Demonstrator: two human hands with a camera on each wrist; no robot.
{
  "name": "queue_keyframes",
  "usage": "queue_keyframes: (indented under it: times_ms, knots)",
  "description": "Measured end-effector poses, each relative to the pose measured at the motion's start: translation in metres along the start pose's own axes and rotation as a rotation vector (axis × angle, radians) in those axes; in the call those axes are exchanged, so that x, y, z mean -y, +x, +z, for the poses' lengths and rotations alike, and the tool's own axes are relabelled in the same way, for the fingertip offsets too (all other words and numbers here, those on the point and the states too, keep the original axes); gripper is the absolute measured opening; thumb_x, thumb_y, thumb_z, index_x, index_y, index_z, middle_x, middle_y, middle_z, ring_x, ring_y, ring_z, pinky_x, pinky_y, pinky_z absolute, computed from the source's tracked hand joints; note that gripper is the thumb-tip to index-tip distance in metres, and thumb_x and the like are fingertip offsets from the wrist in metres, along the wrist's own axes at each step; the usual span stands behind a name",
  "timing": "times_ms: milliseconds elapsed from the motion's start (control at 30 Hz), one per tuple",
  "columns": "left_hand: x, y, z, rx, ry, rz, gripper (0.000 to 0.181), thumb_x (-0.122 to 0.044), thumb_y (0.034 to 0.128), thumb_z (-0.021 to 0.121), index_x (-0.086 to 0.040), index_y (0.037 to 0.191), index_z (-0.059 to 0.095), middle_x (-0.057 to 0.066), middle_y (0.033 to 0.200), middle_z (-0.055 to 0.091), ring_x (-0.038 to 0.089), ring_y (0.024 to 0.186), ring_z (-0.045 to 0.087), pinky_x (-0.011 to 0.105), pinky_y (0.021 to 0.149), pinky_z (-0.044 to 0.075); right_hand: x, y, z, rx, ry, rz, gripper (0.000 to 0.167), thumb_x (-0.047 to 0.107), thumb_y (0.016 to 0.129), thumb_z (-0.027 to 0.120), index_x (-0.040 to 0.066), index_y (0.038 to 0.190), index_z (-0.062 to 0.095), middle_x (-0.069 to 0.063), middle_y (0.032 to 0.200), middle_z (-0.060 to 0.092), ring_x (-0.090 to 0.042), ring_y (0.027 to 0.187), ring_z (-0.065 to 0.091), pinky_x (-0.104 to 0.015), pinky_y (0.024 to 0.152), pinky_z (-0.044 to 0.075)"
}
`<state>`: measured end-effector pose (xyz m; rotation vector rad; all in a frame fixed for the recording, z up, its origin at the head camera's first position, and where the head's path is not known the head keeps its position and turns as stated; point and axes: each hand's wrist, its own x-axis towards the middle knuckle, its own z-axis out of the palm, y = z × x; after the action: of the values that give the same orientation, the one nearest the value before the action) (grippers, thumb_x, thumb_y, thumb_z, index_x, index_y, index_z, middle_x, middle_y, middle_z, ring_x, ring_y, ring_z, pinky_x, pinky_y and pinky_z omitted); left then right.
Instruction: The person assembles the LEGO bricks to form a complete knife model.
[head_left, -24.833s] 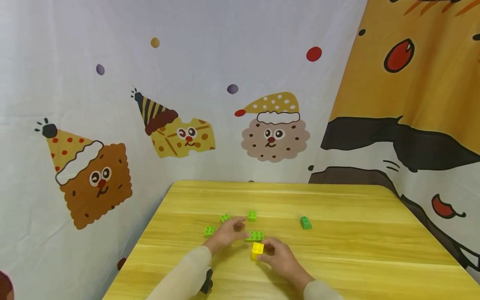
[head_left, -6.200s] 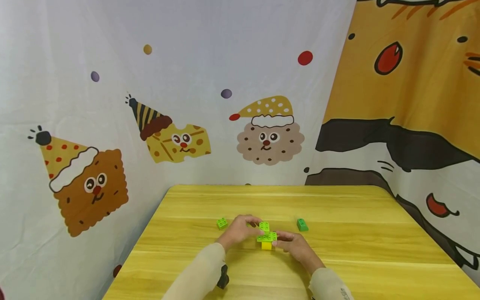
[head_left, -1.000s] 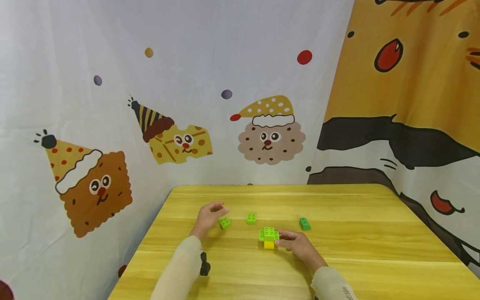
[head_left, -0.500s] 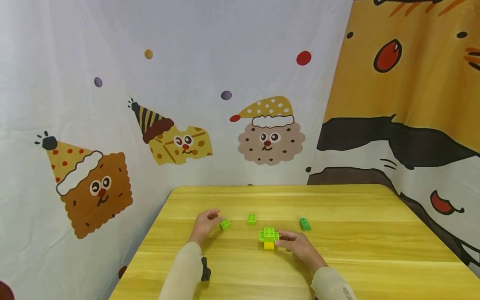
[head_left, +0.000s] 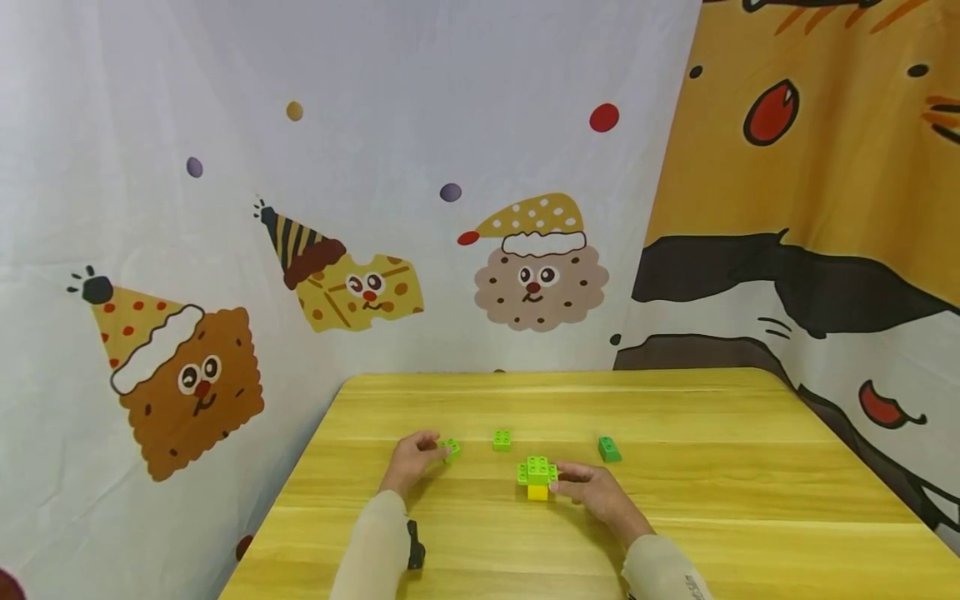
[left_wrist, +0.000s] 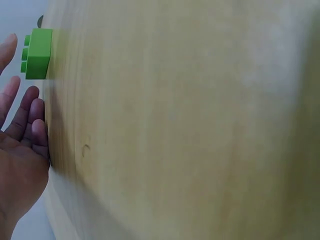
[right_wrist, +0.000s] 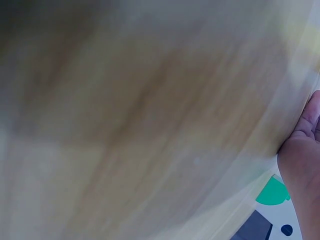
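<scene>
My left hand is beside a small lime-green building brick on the table. In the left wrist view, that brick stands a little apart from the spread fingers of the hand. My right hand pinches the right end of a brick stack, which has a lime-green upper part over a yellow brick. Only part of the right hand shows in the right wrist view, where the stack is out of sight.
Another lime-green brick lies behind the stack, towards the left. Farther right is a darker green brick with a sloped side. Everything stands on a wooden table, with a cartoon-printed cloth behind it.
Over the last second my left hand has come down and nearer to me beside the lime-green brick. Earlier, another lime-green brick was added on top of the stack. The right hand keeps its hold.
</scene>
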<state>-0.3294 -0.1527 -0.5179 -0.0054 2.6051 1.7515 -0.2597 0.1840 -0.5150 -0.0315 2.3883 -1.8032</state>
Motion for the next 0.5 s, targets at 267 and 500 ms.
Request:
queue_keyframes:
  times_ms: [267,500]
  knots:
    - [0.0009,-0.0015,0.002,0.006,0.012,-0.005,0.04,-0.012,0.0857,0.079,0.004,0.12,0.065,0.014,0.112,0.063,0.027,0.102,0.058,0.044,0.088,0.049,-0.0002,-0.001,0.0006,0.004,0.002,0.005,0.055,0.028,0.085,0.08,0.002,0.131,0.064,-0.016,0.126,0.064,-0.025,0.107,0.06,-0.039,0.08,0.052]
    - [0.0006,-0.001,0.0028,0.013,0.023,0.005,0.044,-0.012,0.0855,0.079,0.006,0.122,0.063,0.015,0.114,0.064,0.029,0.103,0.058,0.046,0.089,0.049,-0.001,-0.0005,0.0006,0.004,0.008,-0.004,0.054,0.027,0.086,0.079,0.002,0.131,0.064,-0.015,0.124,0.064,-0.025,0.107,0.06,-0.039,0.081,0.051]
